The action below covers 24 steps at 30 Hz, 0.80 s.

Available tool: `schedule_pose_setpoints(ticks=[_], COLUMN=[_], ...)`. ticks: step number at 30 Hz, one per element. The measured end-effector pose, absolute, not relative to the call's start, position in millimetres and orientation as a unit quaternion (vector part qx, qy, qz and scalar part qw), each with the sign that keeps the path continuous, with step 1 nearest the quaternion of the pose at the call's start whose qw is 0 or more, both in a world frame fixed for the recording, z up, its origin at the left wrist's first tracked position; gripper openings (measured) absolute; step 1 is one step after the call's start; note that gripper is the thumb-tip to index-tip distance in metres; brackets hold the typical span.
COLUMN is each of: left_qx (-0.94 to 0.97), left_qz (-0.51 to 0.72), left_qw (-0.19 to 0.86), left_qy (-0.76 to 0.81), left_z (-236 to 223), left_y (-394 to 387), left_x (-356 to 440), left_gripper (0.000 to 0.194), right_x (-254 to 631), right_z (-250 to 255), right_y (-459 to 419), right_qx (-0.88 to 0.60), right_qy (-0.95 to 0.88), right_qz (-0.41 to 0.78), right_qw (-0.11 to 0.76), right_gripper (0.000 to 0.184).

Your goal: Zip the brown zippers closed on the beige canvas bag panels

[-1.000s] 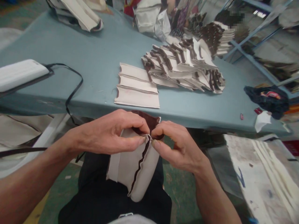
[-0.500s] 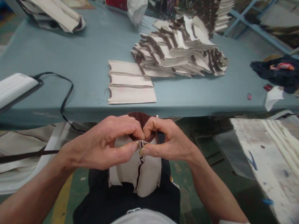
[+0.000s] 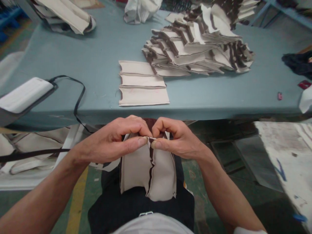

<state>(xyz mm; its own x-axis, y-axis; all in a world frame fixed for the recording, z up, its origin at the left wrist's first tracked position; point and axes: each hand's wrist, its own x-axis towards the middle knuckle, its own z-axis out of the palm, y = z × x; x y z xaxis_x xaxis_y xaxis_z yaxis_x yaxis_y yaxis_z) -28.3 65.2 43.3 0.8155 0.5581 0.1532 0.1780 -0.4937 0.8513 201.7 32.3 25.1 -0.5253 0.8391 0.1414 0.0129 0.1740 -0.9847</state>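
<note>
A sewn cream fabric piece with a dark brown seam down its middle hangs over my lap. My left hand pinches its top edge just left of the seam, thumb in front and fingers behind. On the other side of the seam, my right hand grips the same edge in a like pinch. Both thumb tips nearly meet at the seam's top. The brown inner side of the piece is mostly hidden behind my fingers.
Flat cream panels lie near the edge of the blue-green table. Behind them rises a heap of cream and brown pieces. A white device with a black strap sits at left; a stained white board is at right.
My hands have drawn the top edge slightly up and spread the seam, so its brown strip shows wider. The fabric hangs flatter, and the view has shifted left.
</note>
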Motion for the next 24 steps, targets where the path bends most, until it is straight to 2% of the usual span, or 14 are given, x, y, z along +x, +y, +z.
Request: schedule_pose_setpoints(ticks=[6,10,15,20,24], left_qx=[0.853,0.863,0.855,0.834,0.822], left_qz=[0.189,0.178,0.177,0.2,0.197], left_qw=[0.423,0.394,0.412,0.446,0.463], left_qy=[0.24,0.26,0.26,0.257,0.267], left_z=[53,62,65,58,53], left_y=[63,59,55,55,57], left_x=[-32,-33,-33,-34,-35], left_gripper=[0.022,0.025,0.032,0.017,0.019], right_x=[201,195,187,187,192], right_z=[27,32,35,28,24], right_y=[31,26,19,19,22], right_qx=[-0.342,-0.392,-0.422,-0.419,-0.389], right_qy=[-0.693,-0.731,-0.757,-0.75,-0.747], right_qz=[0.52,0.424,0.329,0.351,0.402], right_qw=[0.363,0.364,0.374,0.373,0.36], right_gripper=[0.022,0.016,0.013,0.016,0.012])
